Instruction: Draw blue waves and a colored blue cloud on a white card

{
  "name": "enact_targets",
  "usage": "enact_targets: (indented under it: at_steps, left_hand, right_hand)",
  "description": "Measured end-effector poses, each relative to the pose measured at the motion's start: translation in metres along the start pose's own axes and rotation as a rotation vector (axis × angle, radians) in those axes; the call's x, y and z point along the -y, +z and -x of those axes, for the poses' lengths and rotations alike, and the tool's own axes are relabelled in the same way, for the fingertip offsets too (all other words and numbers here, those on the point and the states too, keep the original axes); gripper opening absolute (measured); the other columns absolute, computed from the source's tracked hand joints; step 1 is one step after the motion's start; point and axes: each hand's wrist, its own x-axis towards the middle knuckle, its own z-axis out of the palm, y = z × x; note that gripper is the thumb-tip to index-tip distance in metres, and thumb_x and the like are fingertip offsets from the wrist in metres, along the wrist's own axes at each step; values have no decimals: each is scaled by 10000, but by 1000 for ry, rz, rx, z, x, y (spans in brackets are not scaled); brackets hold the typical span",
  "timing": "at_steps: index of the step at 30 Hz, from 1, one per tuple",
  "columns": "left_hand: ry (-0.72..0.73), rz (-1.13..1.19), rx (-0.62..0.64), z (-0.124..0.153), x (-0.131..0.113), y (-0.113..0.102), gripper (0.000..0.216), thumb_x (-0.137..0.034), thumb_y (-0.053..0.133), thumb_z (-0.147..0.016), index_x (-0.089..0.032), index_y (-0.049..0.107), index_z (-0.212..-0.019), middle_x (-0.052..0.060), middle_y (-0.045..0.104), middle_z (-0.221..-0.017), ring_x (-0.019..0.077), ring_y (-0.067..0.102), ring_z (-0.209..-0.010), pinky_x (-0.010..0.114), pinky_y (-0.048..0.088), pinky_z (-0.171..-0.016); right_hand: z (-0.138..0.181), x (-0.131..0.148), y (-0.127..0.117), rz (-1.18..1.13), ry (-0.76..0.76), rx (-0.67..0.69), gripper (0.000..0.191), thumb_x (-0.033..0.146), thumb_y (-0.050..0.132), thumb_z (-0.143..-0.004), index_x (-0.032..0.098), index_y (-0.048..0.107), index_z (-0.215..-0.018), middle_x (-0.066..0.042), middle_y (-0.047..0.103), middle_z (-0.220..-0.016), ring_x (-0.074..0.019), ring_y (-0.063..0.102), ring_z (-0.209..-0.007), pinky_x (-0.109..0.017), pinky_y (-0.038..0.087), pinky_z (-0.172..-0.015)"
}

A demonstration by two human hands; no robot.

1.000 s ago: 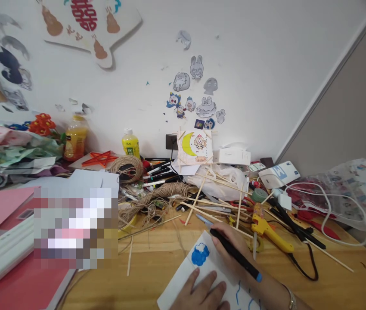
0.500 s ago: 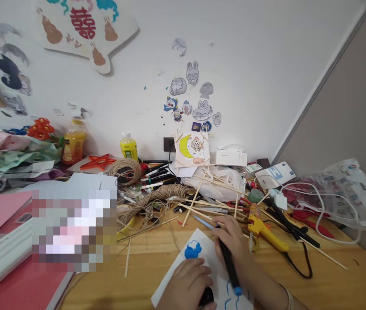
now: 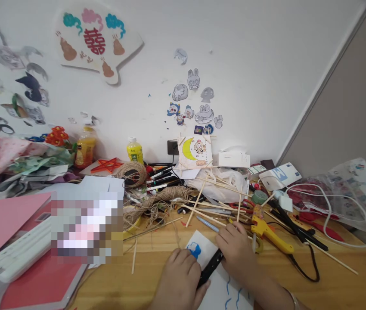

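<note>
A black marker (image 3: 210, 268) runs slantwise between my two hands, low in the head view. My left hand (image 3: 179, 275) is closed around its lower end, and my right hand (image 3: 237, 249) grips the upper end. Fingers cover both ends, so the tip and any cap are hidden. Beneath the hands lies a sheet of white paper (image 3: 206, 244) on the wooden table. A blue cloud drawing (image 3: 194, 249) shows near its top, partly behind my left fingers, with several short blue strokes lower down. Just beyond my right hand rests a grey-blue pen (image 3: 207, 223).
A yellow glue gun (image 3: 271, 234) with a black cable lies on the right. Thin wooden sticks (image 3: 196, 200), twine (image 3: 170, 193) and pens clutter the back. Bottles (image 3: 134, 150) stand by the wall; a red folder (image 3: 45, 280) and white case (image 3: 18, 252) occupy the left.
My right hand has turned the marker, which pointed down with a blue end showing, toward my left hand. Its lower end now meets the black piece there. The view has shifted slightly.
</note>
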Motion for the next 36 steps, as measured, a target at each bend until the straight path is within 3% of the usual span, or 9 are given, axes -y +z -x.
enact_targets:
  at_steps: [7, 13, 18, 20, 24, 27, 29, 31, 36]
  left_hand:
    - [81, -115, -104, -4, 0, -2, 358, -365, 437, -931, -176, 531, -642, 51, 596, -660, 201, 532, -682, 358, 445, -690]
    - [35, -60, -169, 2, 11, 15, 618, -494, 204, -980, -190, 533, -555, 29, 524, -509, 155, 478, -523, 290, 353, -503]
    - [194, -185, -294, 11, 30, 38, 530, -262, 296, -992, -187, 496, -507, 11, 476, -462, 137, 446, -502, 272, 350, -519]
    - [258, -173, -264, 8, 34, 39, 455, -188, 352, -973, -180, 499, -542, 0, 516, -505, 124, 481, -538, 265, 382, -576]
    - [275, -176, -174, 0, 40, 22, 305, -220, 435, -958, -182, 550, -677, -7, 642, -677, 146, 573, -688, 303, 428, -724]
    - [255, -261, 36, -1, 44, 2, 187, -321, 490, -944, -190, 601, -1017, 37, 679, -1069, 210, 585, -1007, 353, 422, -893]
    - [274, -338, 198, 3, 48, -6, 356, -370, 488, -943, -183, 513, -1245, 72, 578, -1291, 252, 478, -1214, 391, 385, -977]
    - [284, -389, 293, 8, 52, -4, 405, -374, 451, -959, -182, 463, -1316, 82, 522, -1363, 264, 423, -1280, 415, 362, -1009]
    - [236, -452, 294, 22, 64, 26, 341, -352, 445, -962, -201, 519, -1258, 73, 584, -1300, 266, 539, -1177, 422, 420, -955]
  right_hand:
    - [-1, 14, 3, -11, 35, -34, 215, -17, 479, -605, 196, 493, -586, -20, 536, -584, -190, 427, -606, -318, 271, -659]
    - [2, 24, 8, -44, 61, -82, 207, -6, 476, -547, 200, 465, -568, -4, 525, -548, -172, 429, -545, -306, 254, -629]
    - [7, 22, 21, -112, -30, -100, 176, 37, 471, -510, 196, 434, -577, 3, 535, -551, -162, 456, -536, -303, 277, -622]
    - [7, 17, 24, -147, -63, -111, 170, 50, 465, -488, 194, 416, -563, 9, 516, -527, -158, 436, -511, -302, 269, -595]
    - [8, 2, 23, -165, 69, 13, 217, 5, 428, -501, 200, 469, -587, -2, 558, -576, -177, 494, -575, -297, 308, -613]
    - [10, -13, 21, -199, 144, 69, 239, -13, 407, -513, 202, 474, -590, -5, 569, -584, -184, 537, -599, -282, 342, -590]
    - [12, -23, 22, -187, 170, 75, 224, -6, 417, -551, 208, 471, -592, -7, 571, -587, -195, 547, -597, -289, 372, -584]
    - [14, -29, 24, -195, 154, 85, 247, 5, 428, -552, 215, 514, -649, -12, 607, -650, -206, 573, -636, -298, 408, -600]
    - [13, -23, 25, -205, 27, 25, 404, 15, 432, -550, 235, 607, -840, -42, 680, -843, -246, 615, -801, -346, 449, -728]
